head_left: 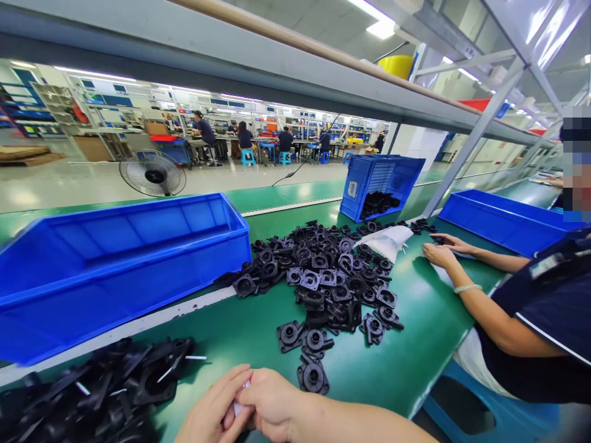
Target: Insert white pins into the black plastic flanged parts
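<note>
My left hand (215, 409) and my right hand (279, 403) are pressed together at the bottom of the view, low over the green table. Both are closed, with fingers bent around a small white piece (239, 403) that shows between them. Most of it is hidden by the fingers, so its kind cannot be made out. To the left lies a heap of black plastic housings (106, 387), with thin white pins (196, 357) sticking out of some. Just beyond my right hand rests a single black housing with a round hub (313, 374).
A large pile of similar black housings (323, 277) covers the table's middle, a white bag (388, 242) on it. Blue bins (138, 264) stand left, behind and right. At right a co-worker's hands (441, 249) hold a black part. A shelf beam (231, 55) crosses above.
</note>
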{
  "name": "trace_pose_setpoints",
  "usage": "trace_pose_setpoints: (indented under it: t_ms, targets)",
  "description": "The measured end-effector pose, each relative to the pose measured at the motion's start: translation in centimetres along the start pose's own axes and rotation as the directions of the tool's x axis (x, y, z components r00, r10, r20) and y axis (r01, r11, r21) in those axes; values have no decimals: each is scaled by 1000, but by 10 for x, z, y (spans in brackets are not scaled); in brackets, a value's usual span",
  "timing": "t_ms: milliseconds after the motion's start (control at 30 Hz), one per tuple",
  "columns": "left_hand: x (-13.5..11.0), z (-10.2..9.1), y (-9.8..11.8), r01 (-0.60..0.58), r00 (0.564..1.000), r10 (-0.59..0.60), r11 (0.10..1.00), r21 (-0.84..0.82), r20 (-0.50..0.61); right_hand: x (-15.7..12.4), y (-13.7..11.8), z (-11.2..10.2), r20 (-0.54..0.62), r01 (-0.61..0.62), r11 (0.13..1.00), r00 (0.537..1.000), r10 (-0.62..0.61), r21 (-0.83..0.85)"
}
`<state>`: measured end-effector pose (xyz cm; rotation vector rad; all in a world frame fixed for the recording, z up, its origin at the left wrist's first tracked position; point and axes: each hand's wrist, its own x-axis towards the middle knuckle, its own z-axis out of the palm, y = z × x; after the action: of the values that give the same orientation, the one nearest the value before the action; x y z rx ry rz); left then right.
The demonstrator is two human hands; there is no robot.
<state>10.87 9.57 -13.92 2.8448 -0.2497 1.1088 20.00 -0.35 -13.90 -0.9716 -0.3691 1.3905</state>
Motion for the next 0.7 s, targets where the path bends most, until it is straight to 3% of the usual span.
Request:
trace_pose_setpoints:
  t_ms: [267,433,700]
  targets:
    - [3,0,-3,-39,999,39,999,-18,22,-6,-7,7,-39,10,1000,999,-9,21]
    - [-1,1,-2,-9,999,10,1000,-15,52,-4,-6,6,-41,8,1000,999,-8,17]
    - [-5,5,-7,38,999,-39,999,20,10,-6,-8,7,-73,-11,1000,997,11,4]
